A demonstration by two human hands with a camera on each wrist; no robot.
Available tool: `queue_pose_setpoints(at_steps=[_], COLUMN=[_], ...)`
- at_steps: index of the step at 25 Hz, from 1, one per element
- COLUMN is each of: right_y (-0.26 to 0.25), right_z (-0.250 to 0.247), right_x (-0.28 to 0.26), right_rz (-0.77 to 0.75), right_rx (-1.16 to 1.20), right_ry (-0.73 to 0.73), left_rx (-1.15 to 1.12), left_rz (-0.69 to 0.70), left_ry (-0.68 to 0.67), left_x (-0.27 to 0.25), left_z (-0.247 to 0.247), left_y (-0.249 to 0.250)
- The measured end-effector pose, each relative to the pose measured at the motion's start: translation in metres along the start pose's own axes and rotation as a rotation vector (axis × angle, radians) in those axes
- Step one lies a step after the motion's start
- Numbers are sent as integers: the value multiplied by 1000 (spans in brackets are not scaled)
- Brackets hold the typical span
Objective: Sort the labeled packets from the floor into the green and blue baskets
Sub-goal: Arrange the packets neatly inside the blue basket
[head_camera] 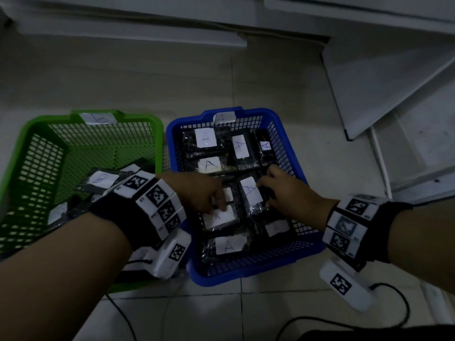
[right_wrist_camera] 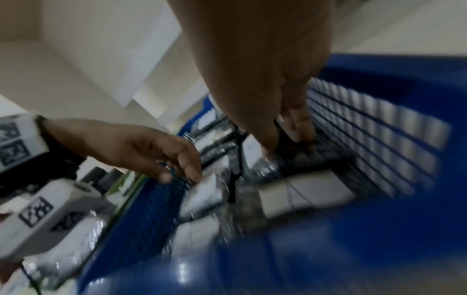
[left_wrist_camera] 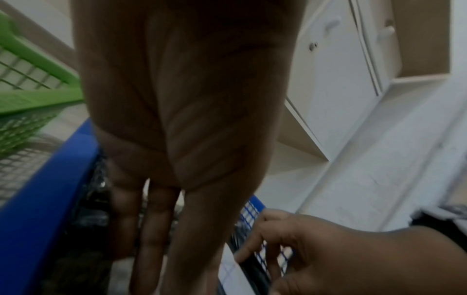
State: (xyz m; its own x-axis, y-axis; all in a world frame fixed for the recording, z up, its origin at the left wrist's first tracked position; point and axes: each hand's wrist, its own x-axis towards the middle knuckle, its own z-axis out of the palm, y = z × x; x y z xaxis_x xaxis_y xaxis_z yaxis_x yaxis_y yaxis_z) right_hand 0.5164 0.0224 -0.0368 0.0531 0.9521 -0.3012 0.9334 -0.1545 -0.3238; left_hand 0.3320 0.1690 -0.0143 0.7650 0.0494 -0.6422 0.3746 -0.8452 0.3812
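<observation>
Both hands down inside blue basket. Left hand: fingers straight, fairly together, tips pressing on a packet near basket middle, nothing gripped. Right hand: fingers bent down onto the neighbouring packet, tips at its right edge; pinching or only touching, cannot tell. Right wrist view blurred.

Blue basket tagged "A" on far rim; black plastic-wrapped packets inside in flat rows, white labels handwritten "A". Green basket just left of blue one, rim tag blurred, looks like "B"; few packets in near corner, one label reading "B".

Light tiled floor, dim lighting. White cabinets at far right. Black cables on floor. Marker-covered bands on both wrists.
</observation>
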Motion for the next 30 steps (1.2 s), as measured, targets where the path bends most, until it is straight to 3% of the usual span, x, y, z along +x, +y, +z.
queue_pose_setpoints(at_steps=[5, 8, 10, 14, 17, 19, 22, 24, 27, 30], right_y=[-25, -44, -45, -45, -51, -52, -42, -35, -39, -47], right_z=[-18, -20, -23, -25, -28, -36, -45, -39, -32, -39], right_x=[39, 74, 103, 130, 131, 123, 99, 85, 86, 107], right_rz=[11, 66, 155, 345, 417, 407, 416, 437, 476, 485], right_rx=[74, 289, 442, 700, 843, 1047, 1207, 1231, 1287, 1190], right_ry=[62, 153, 152, 267, 181, 84, 89, 108, 146, 184], left_rx=[147, 240, 205, 160, 131, 43, -28, -35, -36, 9], left_rz=[-186, -290, -278, -215, -182, -207, -184, -164, -198, -235], left_ry=[419, 375, 322, 356, 361, 443, 764, 906, 886, 836], left_x=[-15, -21, -24, -26, -29, -33, -38, -37, -31, -30], left_z=[-13, -8, -3, 1, 3, -2, -7, -6, -2, -2], left_y=[-16, -25, -28, -40, -45, -42, -37, -39, -38, -38])
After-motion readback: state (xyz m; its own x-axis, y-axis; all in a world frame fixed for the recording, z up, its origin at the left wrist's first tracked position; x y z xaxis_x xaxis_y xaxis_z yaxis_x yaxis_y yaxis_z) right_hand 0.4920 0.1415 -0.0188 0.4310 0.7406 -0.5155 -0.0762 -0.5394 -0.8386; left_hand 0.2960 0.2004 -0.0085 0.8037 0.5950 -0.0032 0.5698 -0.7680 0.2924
